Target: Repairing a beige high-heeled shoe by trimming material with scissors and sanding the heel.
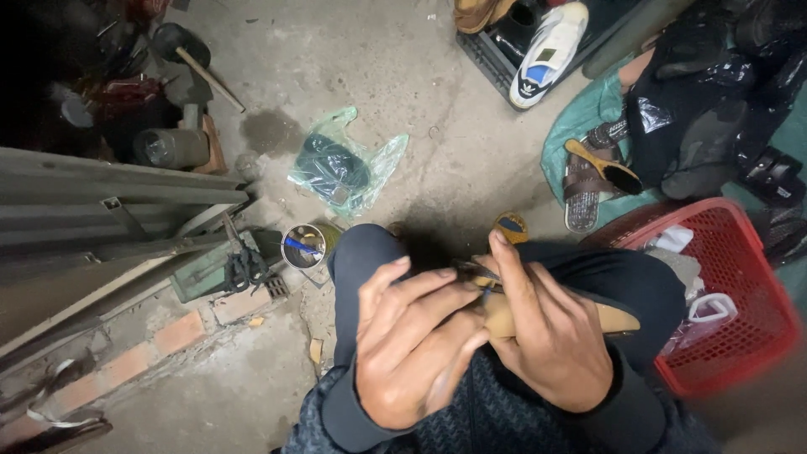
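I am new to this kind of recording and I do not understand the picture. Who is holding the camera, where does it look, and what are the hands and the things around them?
There is no machine here. One camera sits on a person's head and looks straight down, so you see that person's own two bare hands above the knees.

The left hand and the right hand meet on a tan shoe that rests on the lap. The fingers also seem to pinch a thin tool, but it is too blurred to name.

Below is a concrete floor. On it lie a green plastic bag, a small tin can, a mallet, a brown sandal with a brush on it, and a white sneaker in a dark crate. A red basket stands beside the right knee.
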